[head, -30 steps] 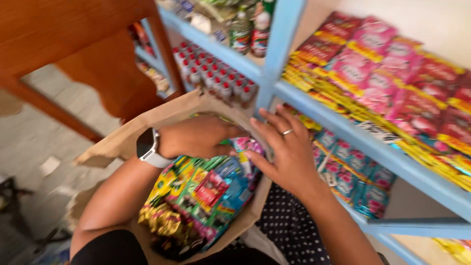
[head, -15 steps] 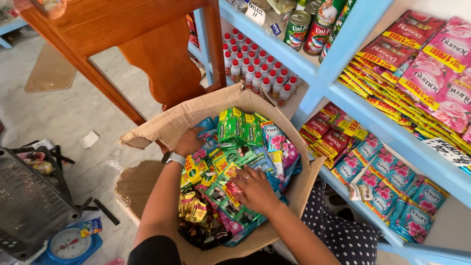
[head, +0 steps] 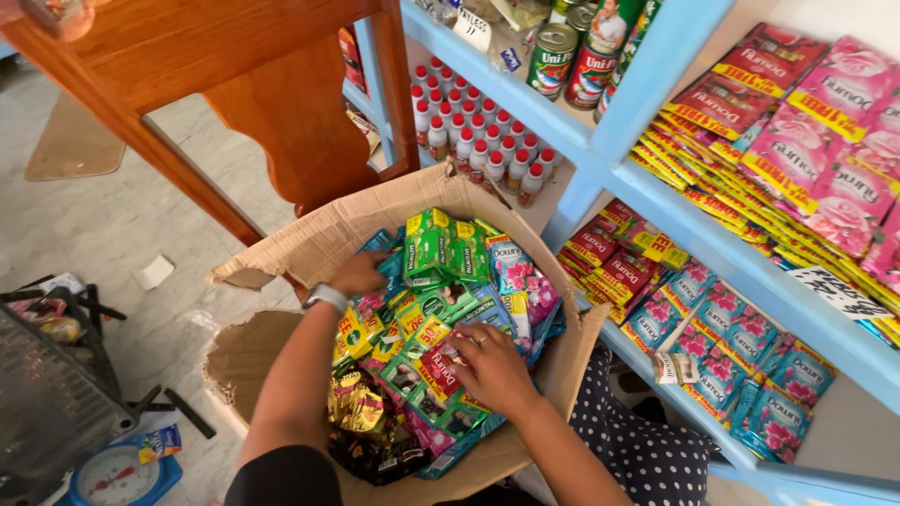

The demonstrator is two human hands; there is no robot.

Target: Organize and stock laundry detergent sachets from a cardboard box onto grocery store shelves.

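Fingers (head: 464, 345) of the right hand (head: 492, 365) spread flat and fairly wide over a heap of small sachets (head: 441, 347), pressing on a red packet near the middle of the pile without closing around it; a ring shows on one finger. Just beyond, the left hand (head: 361, 274), with a pale wristwatch (head: 325, 297) on its wrist, reaches into the far left side of the same heap — its fingers are buried among blue and green packets, so I cannot tell whether they grip anything.

Both hands work inside an open cardboard box (head: 309, 244), its flaps splayed outward. It is crammed with sachet strips in green, blue, pink, red and yellow, with shiny dark and gold packets (head: 361, 422) nearest the viewer. A dark polka-dot garment (head: 637, 450) shows at the right of the box.

To the left, on the grey floor, sit a dark wire basket (head: 47, 394) and a blue weighing scale (head: 117, 476).

Farther off at right, light blue shelves (head: 750, 281) hold rows of red, blue and pink sachets (head: 712, 328) on the lower level and stacked pink and red packets (head: 797, 122) above. Behind the box, small white bottles with red caps (head: 478, 141) stand in rows — tins (head: 572, 61) rest on the shelf over them. A brown wooden chair (head: 253, 84) stands at the far left.
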